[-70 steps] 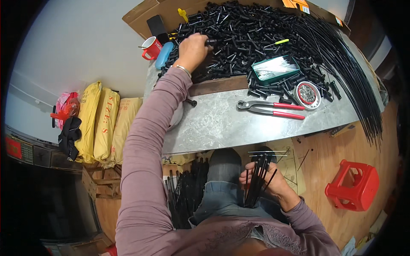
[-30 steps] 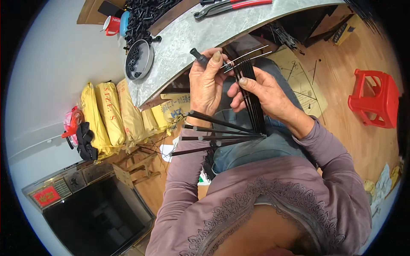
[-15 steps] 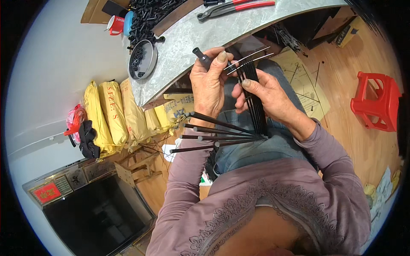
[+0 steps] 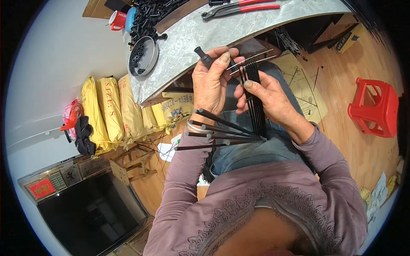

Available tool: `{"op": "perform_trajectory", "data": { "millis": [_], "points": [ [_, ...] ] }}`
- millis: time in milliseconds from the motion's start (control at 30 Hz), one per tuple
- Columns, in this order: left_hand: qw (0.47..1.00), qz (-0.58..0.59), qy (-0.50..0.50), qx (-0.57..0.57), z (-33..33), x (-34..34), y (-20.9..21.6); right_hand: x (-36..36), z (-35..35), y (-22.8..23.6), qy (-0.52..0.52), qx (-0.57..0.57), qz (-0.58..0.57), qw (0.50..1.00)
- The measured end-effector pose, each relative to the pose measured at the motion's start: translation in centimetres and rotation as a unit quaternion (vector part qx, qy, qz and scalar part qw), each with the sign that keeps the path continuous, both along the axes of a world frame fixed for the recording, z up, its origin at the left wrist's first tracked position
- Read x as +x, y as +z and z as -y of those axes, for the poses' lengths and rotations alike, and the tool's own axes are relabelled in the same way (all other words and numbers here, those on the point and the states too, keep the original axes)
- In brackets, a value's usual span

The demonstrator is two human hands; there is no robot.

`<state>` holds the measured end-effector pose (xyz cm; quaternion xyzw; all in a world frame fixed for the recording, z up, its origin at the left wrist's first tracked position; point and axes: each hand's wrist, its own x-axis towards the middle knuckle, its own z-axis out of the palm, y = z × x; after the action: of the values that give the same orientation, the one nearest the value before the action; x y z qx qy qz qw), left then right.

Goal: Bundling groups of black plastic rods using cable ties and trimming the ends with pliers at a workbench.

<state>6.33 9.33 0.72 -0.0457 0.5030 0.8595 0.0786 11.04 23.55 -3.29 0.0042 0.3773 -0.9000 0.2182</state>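
My left hand (image 4: 209,83), at the table's edge, is closed on a short black plastic tube (image 4: 203,56) that pokes up from its fist. Its fingertips reach two thin metal wires (image 4: 261,54) lying across the tops of the rods. In my right hand (image 4: 273,96) is a bundle of thin black rods (image 4: 257,115), pinched under the thumb and standing up from my lap. Thicker black rods (image 4: 220,127) with round grey ends fan out leftward from the bundle's foot, over my left forearm.
On the grey table (image 4: 179,55) lie red-handled pliers (image 4: 241,8), a heap of black plastic pieces (image 4: 149,21) and a round tray (image 4: 150,64) of small rings. Yellow sacks (image 4: 110,111) lean at the left. A red stool (image 4: 371,109) stands at the right.
The view has shifted slightly. Both hands keep their hold, and the tops of the rods now stand a little more apart beneath the wires.
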Motion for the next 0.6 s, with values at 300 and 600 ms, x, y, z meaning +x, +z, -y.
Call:
{"op": "perform_trajectory", "data": {
  "millis": [300,600],
  "points": [
    [1.0,0.001,-0.013,0.014,0.6,0.0,-1.3,0.2,0.1,0.3,-0.003,0.007,-0.002,1.0],
    [1.0,0.007,0.015,0.011,0.3,0.0,-1.0,0.1,0.3,0.3,-0.005,0.008,0.002,1.0]
  ]
}}
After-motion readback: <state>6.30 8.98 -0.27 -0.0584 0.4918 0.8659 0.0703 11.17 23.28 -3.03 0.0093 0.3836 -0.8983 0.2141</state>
